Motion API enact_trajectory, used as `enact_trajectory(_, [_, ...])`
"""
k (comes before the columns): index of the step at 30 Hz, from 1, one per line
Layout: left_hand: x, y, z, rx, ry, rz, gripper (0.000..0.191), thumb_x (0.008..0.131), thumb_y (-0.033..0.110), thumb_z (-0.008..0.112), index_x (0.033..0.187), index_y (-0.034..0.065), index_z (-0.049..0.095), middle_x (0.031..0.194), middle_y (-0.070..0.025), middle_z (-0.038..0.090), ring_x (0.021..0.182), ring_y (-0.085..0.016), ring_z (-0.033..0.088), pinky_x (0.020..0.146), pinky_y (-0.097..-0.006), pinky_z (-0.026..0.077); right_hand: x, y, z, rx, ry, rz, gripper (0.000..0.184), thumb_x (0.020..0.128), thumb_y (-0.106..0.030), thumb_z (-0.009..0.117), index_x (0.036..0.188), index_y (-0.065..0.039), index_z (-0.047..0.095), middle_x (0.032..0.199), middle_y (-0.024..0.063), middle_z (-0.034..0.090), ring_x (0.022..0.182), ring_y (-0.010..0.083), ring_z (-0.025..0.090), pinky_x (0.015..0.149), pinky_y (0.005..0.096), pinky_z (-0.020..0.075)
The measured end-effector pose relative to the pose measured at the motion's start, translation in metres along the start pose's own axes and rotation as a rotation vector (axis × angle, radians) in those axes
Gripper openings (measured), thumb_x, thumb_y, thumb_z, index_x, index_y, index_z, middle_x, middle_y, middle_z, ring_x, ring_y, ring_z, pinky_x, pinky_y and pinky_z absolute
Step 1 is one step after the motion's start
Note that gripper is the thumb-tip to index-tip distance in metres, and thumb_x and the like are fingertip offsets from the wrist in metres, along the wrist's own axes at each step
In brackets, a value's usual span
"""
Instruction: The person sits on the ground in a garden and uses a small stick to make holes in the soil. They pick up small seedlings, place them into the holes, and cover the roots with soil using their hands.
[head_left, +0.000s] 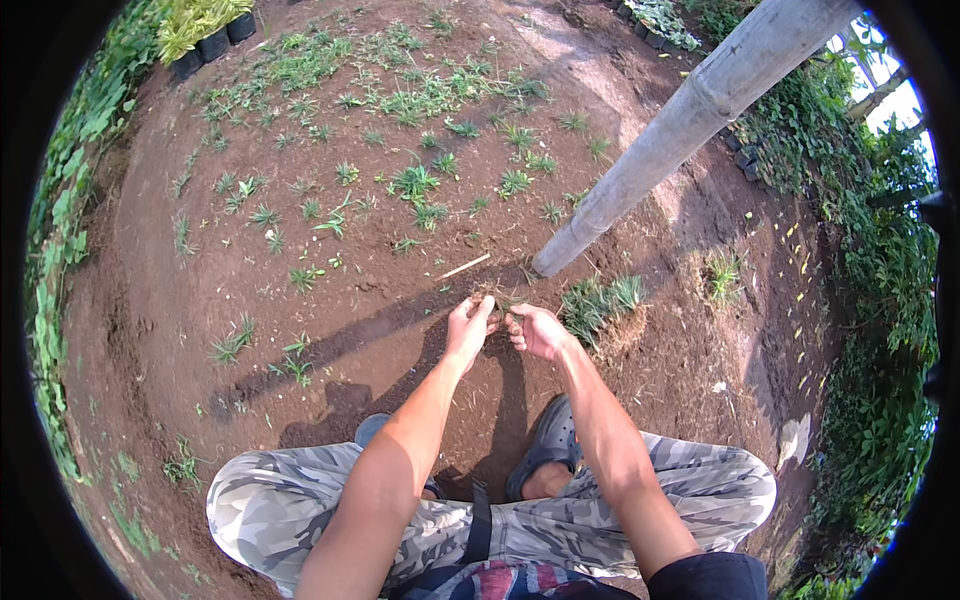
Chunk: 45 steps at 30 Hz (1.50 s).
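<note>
A small tuft of grass with brown roots is pinched in my left hand, thumb on top. Close beside it on the right, my right hand has its thumb and fingers closed on thin green grass blades of what seems the same tuft. To the right of my right hand lies a pile of pulled grass clumps, with a mat of pale roots at its lower edge. A pale thin stick rests on the brown soil just beyond my hands.
A thick bamboo pole rises from the soil ahead, leaning right in view. Small grass tufts dot the ground beyond. Black plant bags stand at upper left. Leafy plants border the right. My clog is below my right hand.
</note>
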<state>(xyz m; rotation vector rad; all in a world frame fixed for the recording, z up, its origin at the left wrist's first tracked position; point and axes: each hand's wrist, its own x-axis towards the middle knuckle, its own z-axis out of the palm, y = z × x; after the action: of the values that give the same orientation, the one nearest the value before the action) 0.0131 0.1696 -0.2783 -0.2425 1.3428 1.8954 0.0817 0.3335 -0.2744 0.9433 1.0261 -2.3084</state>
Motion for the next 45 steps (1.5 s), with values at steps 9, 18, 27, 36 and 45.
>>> enact_trajectory(9, [0.009, 0.006, -0.002, 0.09, 0.087, 0.038, 0.024, 0.1, 0.024, 0.06, 0.117, 0.0071, 0.064, 0.102, 0.0002, 0.067, 0.079, -0.009, 0.063, 0.063, -0.0248, 0.051, -0.017, -0.006, 0.017, -0.794, 0.404, -0.605, 0.05, 0.097, -0.047, 0.059, 0.113, 0.001, 0.065, 0.095, 0.0084, 0.066, 0.08, 0.0156, 0.062, 0.063, 0.0324, 0.0503])
enact_trajectory(18, [0.008, -0.007, -0.017, 0.161, 0.176, -0.056, 0.051, 0.095, 0.056, 0.058, 0.102, 0.0065, 0.062, 0.091, -0.0011, 0.065, 0.077, -0.009, 0.063, 0.062, -0.0242, 0.049, 0.0, -0.024, 0.006, -1.095, 0.095, -0.139, 0.027, 0.1, -0.029, 0.057, 0.103, -0.004, 0.065, 0.076, 0.002, 0.061, 0.067, 0.0132, 0.056, 0.063, 0.0312, 0.0452])
enact_trajectory(27, [-0.007, -0.05, -0.065, 0.447, 0.352, -0.099, 0.062, 0.091, 0.064, 0.059, 0.088, 0.0025, 0.064, 0.074, -0.0029, 0.064, 0.067, -0.011, 0.057, 0.069, -0.0305, 0.048, 0.006, -0.064, -0.05, -0.81, -0.183, 0.251, 0.021, 0.1, -0.029, 0.054, 0.104, -0.012, 0.067, 0.069, -0.0004, 0.059, 0.059, 0.0081, 0.054, 0.047, 0.0266, 0.04])
enact_trajectory(36, [-0.012, -0.041, -0.064, 0.65, 0.439, -0.282, 0.047, 0.1, 0.046, 0.048, 0.1, 0.0039, 0.068, 0.071, -0.0133, 0.069, 0.079, -0.027, 0.07, 0.078, -0.0428, 0.052, 0.008, -0.045, -0.037, -1.189, 0.431, -0.2, 0.023, 0.101, -0.029, 0.053, 0.103, -0.011, 0.067, 0.079, 0.0032, 0.065, 0.073, 0.0114, 0.063, 0.06, 0.0307, 0.0505])
enact_trajectory(45, [-0.032, -0.036, -0.056, 1.276, 0.482, 0.405, 0.038, 0.089, 0.029, 0.064, 0.125, 0.0189, 0.062, 0.156, -0.0123, 0.032, 0.147, -0.032, 0.022, 0.119, -0.0546, 0.013, 0.019, -0.026, -0.055, -1.705, 0.297, -0.496, 0.032, 0.102, -0.032, 0.052, 0.098, -0.002, 0.063, 0.081, 0.011, 0.069, 0.071, 0.0175, 0.068, 0.061, 0.0386, 0.0516])
